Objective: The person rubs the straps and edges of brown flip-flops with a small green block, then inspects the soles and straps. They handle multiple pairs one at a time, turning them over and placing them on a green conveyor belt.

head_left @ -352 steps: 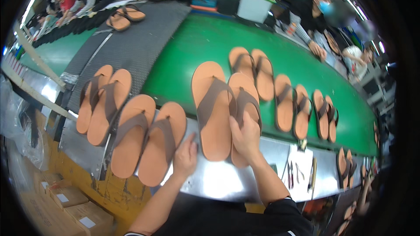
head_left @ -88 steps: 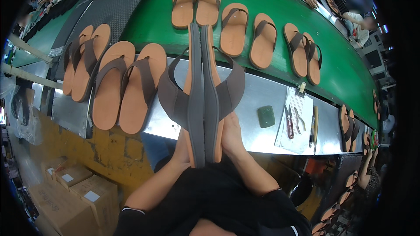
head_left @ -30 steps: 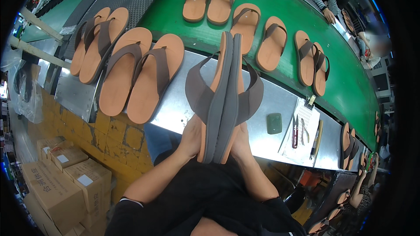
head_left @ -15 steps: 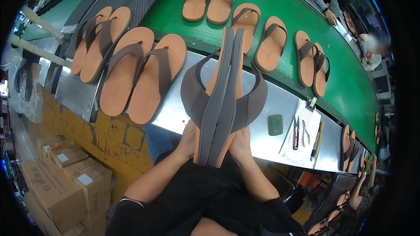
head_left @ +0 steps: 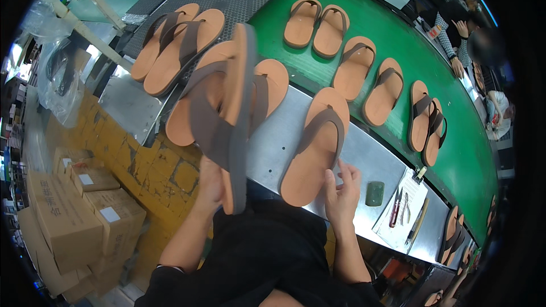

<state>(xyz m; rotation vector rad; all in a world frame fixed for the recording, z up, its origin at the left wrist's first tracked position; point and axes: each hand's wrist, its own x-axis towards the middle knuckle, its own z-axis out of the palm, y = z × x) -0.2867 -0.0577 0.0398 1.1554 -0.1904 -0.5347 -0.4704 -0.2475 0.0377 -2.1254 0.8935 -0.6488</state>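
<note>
My left hand (head_left: 211, 184) grips the heel end of a brown-strapped flip-flop (head_left: 241, 119), held up on edge so its dark grey sole side shows. Behind it, partly hidden, a pair of matching flip-flops (head_left: 272, 79) lies on the metal bench. A single tan flip-flop (head_left: 307, 173) rests footbed up on the bench in front of me. Beside its right edge my right hand (head_left: 343, 196) is open, fingers apart and thumb close to the sole; whether it touches is hard to tell.
Several flip-flops (head_left: 351, 73) sit on the green conveyor belt (head_left: 455, 119) beyond the metal bench (head_left: 270, 150). Right of my hand are a green block (head_left: 375, 193) and a clipboard (head_left: 418, 190) with red-handled snips (head_left: 394, 211). Cardboard boxes (head_left: 65, 210) stand at left.
The two flip-flops held sole to sole have been parted. One now lies on the bench, released by my right hand; my left hand has moved left with the other. The view has turned.
</note>
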